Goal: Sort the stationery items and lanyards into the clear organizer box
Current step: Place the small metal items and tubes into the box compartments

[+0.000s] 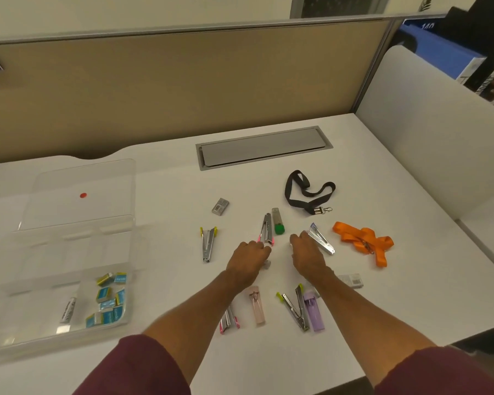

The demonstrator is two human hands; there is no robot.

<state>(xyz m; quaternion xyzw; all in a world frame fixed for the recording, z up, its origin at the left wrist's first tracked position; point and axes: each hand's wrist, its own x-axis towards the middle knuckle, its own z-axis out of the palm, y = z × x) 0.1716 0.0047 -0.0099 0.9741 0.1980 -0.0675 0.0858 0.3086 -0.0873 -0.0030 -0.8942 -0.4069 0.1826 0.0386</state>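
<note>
The clear organizer box [17, 334] stands open at the left, with several blue staple boxes [109, 300] and a white tube [68, 310] in its front compartments. Staplers lie scattered on the white desk: a yellow-tipped one [207, 243], a pink-tipped one [266, 229], a silver one [321, 238]. My left hand [250, 260] rests palm down, fingertips touching the pink-tipped stapler. My right hand [307, 255] lies palm down beside the silver stapler. A black lanyard [305, 195] and an orange lanyard [362, 242] lie at the right.
Near the front edge lie another pink stapler [228, 320], a pink case [257, 305], a yellow-tipped stapler [295, 307] and a purple case [314, 313]. A green-capped item [277, 222], small clear boxes [220, 206] [351, 280], a grey cable hatch [263, 146] and a tan partition [183, 89] are behind.
</note>
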